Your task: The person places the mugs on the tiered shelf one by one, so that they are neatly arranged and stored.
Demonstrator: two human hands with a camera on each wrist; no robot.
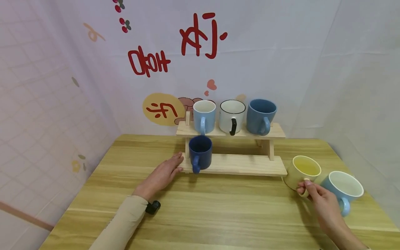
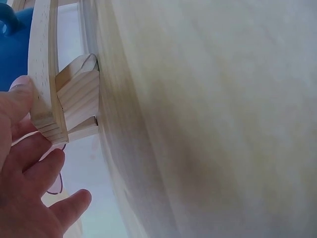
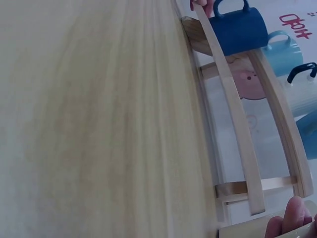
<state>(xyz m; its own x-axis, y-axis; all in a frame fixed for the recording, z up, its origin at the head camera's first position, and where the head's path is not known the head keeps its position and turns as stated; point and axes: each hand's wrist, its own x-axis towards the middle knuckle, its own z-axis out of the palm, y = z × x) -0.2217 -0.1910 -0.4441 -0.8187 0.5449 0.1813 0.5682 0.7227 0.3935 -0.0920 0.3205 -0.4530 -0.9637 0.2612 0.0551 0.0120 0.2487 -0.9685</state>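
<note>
My right hand point(image 1: 325, 205) pinches the handle of a yellow mug point(image 1: 293, 178) beside the right end of a two-tier wooden rack point(image 1: 247, 165). In the right wrist view only its fingertips point(image 3: 293, 213) and a pale strip of the mug point(image 3: 247, 229) show. At the rack's other end my left hand point(image 1: 160, 175) holds the end of the lower board point(image 2: 42, 74), thumb and fingers on either side of its corner. A dark blue mug point(image 1: 204, 158) stands on that board close to the left hand, handle toward me.
Along the upper shelf stand a light blue mug point(image 1: 208, 119), a white mug with black rim point(image 1: 227, 121) and a blue mug point(image 1: 256, 121). Another light blue mug point(image 1: 334, 187) is on the wooden table point(image 1: 225, 211), right beside my right hand. A printed cloth point(image 1: 275, 52) hangs behind.
</note>
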